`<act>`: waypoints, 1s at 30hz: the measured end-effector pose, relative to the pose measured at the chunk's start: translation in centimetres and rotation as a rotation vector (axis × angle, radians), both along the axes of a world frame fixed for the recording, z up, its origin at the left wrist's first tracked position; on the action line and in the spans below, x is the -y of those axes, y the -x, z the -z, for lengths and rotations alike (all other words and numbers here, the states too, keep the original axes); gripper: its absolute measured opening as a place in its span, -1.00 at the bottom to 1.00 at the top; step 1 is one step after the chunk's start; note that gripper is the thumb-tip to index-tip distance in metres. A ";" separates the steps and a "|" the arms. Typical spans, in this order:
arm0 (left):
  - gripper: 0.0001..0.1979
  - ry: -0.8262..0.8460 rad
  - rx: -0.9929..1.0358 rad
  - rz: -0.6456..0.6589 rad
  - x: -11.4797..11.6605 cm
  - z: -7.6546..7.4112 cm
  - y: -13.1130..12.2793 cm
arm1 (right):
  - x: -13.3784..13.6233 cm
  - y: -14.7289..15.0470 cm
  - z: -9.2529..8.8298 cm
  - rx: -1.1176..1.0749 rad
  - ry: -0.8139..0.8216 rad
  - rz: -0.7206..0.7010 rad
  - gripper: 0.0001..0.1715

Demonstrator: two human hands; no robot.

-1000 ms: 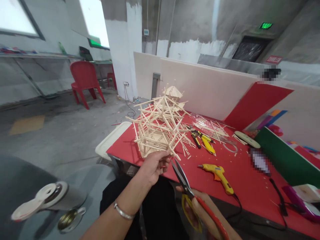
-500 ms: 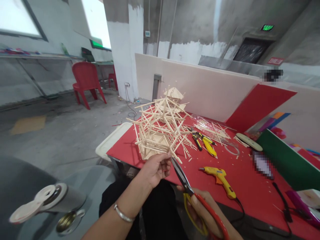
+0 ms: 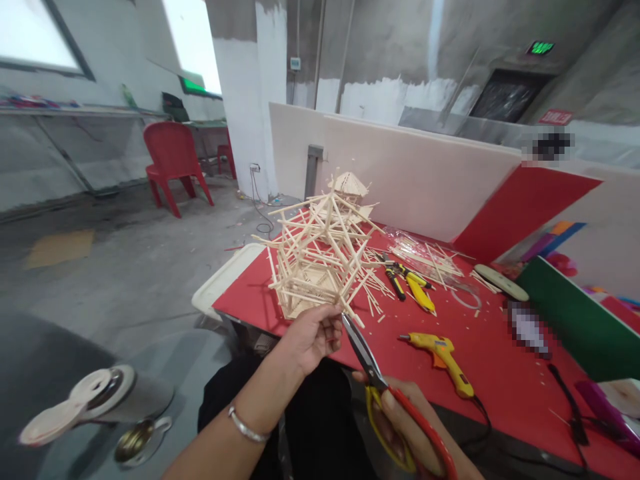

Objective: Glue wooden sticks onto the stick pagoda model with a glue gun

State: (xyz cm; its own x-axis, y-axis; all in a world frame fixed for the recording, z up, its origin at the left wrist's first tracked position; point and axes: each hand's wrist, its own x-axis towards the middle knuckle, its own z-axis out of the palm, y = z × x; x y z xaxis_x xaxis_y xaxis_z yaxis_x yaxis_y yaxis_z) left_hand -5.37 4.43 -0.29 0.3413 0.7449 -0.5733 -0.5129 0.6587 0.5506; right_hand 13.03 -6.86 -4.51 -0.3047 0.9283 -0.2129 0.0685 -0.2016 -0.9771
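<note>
A pavilion-like model of thin wooden sticks (image 3: 327,257) stands at the near left part of the red table. My left hand (image 3: 315,340) is closed at its lower front corner, thumb and forefinger pinching a stick of the frame. In my right hand (image 3: 407,413) I hold scissors (image 3: 367,360) with red and yellow handles. Their blades look nearly together, and the tips point up to the corner beside my left fingertips. Whether the tips touch a stick cannot be made out.
On the red table (image 3: 505,393) lie a yellow glue gun (image 3: 440,353), pliers (image 3: 395,280), a yellow-handled cutter (image 3: 420,293) and loose sticks (image 3: 375,293). Another stick model (image 3: 350,187) stands behind. An opened flask (image 3: 130,393) is at lower left; a green board (image 3: 580,320) lies right.
Both hands, the scissors and the model keep nearly the same places. Only the camera view has shifted slightly.
</note>
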 end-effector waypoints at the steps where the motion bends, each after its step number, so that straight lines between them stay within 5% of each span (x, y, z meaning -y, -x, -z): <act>1: -0.86 0.000 0.001 -0.001 0.0 0.1 0.0 | 0.1 0.0 0.0 0.012 0.003 0.020 -0.27; 23: -0.91 -0.053 0.030 -0.014 0.0 0.5 0.1 | 0.3 0.0 1.0 -0.057 0.028 -0.010 -0.32; 30: -0.86 -0.065 -0.012 0.002 0.2 0.0 0.2 | -0.3 -4.4 0.0 0.316 -0.123 -0.257 -0.55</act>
